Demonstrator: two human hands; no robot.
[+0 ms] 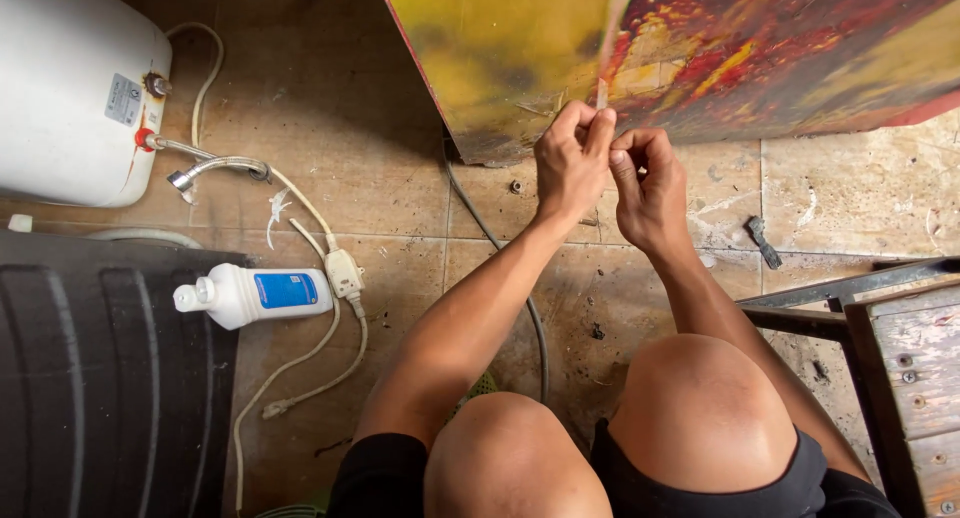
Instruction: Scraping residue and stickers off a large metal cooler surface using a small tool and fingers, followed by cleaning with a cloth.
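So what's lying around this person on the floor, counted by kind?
Painted red and yellow panel, its strip of tape pinched by the left hand beside the right hand: 1
White round tank: 1
White plastic bottle with blue label: 1
White cord with inline box: 1
Grey hose: 1
Weathered wooden stool: 1
Total: 6

One view only, head-worn, looking almost straight down past the wearer's bare knees (600, 438) onto a tiled floor (400, 178). Close range: forearms fill the centre of frame, both hands meeting near 12 o'clock at the lower edge of a painted board (700, 48). Lens tilts slightly forward, so the board's face recedes toward the top. White tank (70, 88) at 10 o'clock, black ribbed mat (100, 378) at 8, wooden bench (915, 368) at 4. No second view, so nothing overlaps.
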